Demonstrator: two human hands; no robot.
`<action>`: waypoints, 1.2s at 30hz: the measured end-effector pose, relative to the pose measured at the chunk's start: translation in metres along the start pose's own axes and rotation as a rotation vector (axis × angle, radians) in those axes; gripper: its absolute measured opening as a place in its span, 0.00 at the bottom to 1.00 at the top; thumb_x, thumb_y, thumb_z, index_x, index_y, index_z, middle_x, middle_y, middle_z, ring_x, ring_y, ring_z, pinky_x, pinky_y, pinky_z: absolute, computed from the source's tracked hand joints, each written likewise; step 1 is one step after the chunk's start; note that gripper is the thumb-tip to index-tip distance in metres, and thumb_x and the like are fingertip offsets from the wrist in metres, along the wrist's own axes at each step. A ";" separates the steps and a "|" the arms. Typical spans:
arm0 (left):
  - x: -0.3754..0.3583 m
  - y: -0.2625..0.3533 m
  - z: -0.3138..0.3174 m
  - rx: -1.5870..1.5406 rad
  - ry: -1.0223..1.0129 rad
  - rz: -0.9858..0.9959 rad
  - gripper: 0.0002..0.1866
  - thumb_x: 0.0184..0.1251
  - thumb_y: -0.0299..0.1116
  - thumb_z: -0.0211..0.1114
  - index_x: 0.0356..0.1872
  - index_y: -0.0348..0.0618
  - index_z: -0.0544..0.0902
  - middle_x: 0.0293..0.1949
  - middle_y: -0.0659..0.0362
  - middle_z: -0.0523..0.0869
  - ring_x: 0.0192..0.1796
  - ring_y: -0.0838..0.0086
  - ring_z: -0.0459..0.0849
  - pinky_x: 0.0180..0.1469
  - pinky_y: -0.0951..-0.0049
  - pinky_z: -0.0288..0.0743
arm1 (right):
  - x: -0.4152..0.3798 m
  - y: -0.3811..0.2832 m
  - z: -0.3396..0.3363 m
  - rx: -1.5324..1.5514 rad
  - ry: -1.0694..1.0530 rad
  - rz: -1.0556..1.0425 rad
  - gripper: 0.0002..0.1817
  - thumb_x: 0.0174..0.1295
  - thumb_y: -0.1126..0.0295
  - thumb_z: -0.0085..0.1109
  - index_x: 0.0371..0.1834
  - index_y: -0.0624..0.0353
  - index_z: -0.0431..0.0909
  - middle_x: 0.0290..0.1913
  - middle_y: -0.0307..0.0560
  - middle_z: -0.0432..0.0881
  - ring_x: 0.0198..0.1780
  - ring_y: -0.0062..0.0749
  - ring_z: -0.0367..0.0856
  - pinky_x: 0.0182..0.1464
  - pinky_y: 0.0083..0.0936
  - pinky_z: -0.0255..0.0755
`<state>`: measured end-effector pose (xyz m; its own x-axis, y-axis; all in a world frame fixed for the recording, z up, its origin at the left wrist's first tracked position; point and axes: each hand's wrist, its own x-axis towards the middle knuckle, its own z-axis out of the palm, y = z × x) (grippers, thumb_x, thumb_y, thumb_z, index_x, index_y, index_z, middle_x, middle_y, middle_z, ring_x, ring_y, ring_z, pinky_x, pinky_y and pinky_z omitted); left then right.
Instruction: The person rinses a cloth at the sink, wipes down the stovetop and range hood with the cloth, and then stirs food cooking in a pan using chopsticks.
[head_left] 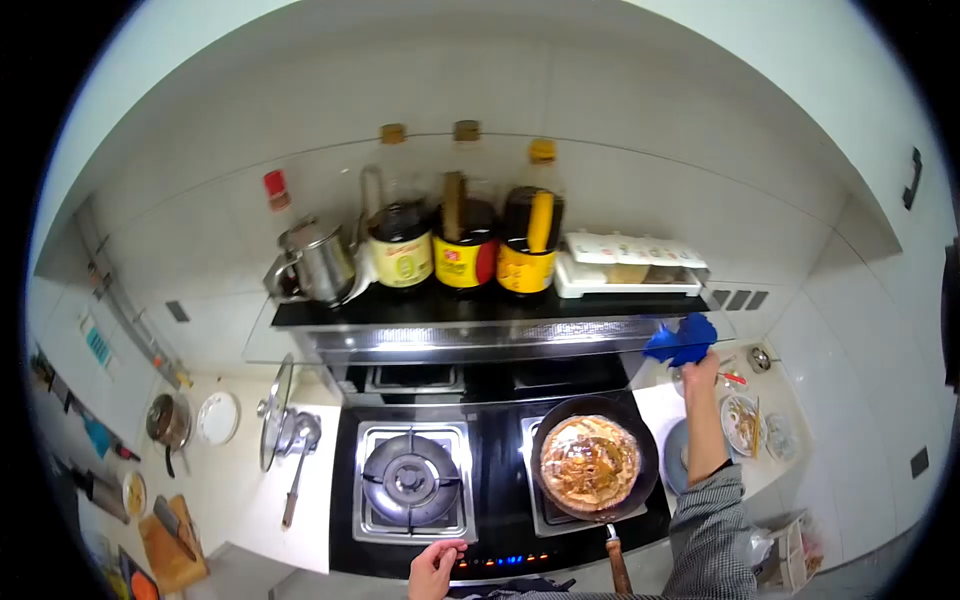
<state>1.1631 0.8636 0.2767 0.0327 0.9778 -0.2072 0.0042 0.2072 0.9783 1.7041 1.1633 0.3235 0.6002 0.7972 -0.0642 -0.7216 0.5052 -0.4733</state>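
Note:
My right hand (703,372) reaches to the right end of the shelf over the stove and is closed on a bunched blue cloth (684,340). Low at the stove's front edge is my left hand (432,570), loosely curled with nothing visible in it. It is left of the lit control panel (510,560). On the right burner sits a frying pan (648,470), its wooden handle (618,565) pointing toward me. A browned, glossy flat food (590,462) covers most of the pan's bottom. The left burner (410,480) carries no pan.
Sauce bottles (465,245), a steel pot (322,262) and a white seasoning box (630,278) line the shelf. Left counter: glass lid (277,415), ladle (293,490), white plate (218,417), cutting board (170,550). Right counter: a bowl (742,425) and a grey plate (677,458) partly behind my forearm.

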 end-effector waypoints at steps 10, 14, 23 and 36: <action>-0.051 -0.062 -0.090 -0.118 0.297 0.036 0.13 0.73 0.33 0.53 0.49 0.37 0.79 0.42 0.58 0.84 0.42 0.75 0.81 0.46 0.76 0.75 | -0.307 0.296 0.191 -0.033 -0.293 0.892 0.17 0.65 0.63 0.42 0.42 0.63 0.79 0.41 0.53 0.83 0.42 0.45 0.81 0.50 0.43 0.75; -0.080 -0.064 -0.129 -0.127 0.463 -0.039 0.13 0.74 0.33 0.52 0.52 0.38 0.79 0.44 0.57 0.84 0.44 0.75 0.81 0.49 0.75 0.74 | -0.380 0.404 0.245 0.129 -0.474 1.135 0.17 0.64 0.58 0.47 0.44 0.57 0.79 0.40 0.49 0.83 0.40 0.42 0.80 0.46 0.42 0.76; -0.008 0.078 -0.204 0.524 0.679 0.582 0.29 0.68 0.28 0.51 0.71 0.37 0.60 0.73 0.45 0.52 0.74 0.53 0.52 0.71 0.60 0.52 | -0.484 0.433 0.207 0.010 -0.671 1.394 0.21 0.71 0.62 0.39 0.58 0.66 0.70 0.54 0.52 0.78 0.52 0.40 0.80 0.60 0.38 0.71; 0.246 0.178 -0.235 1.088 0.888 0.960 0.16 0.74 0.36 0.50 0.55 0.40 0.77 0.54 0.45 0.78 0.56 0.51 0.74 0.61 0.57 0.64 | -0.436 0.170 0.088 -0.903 -1.035 0.791 0.20 0.69 0.62 0.52 0.61 0.61 0.74 0.50 0.45 0.82 0.46 0.25 0.81 0.50 0.23 0.74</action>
<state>0.9374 1.1483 0.3991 -0.0951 0.5228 0.8471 0.9613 -0.1728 0.2146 1.2897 0.9302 0.3484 -0.5691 0.8142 -0.1147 -0.0641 -0.1830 -0.9810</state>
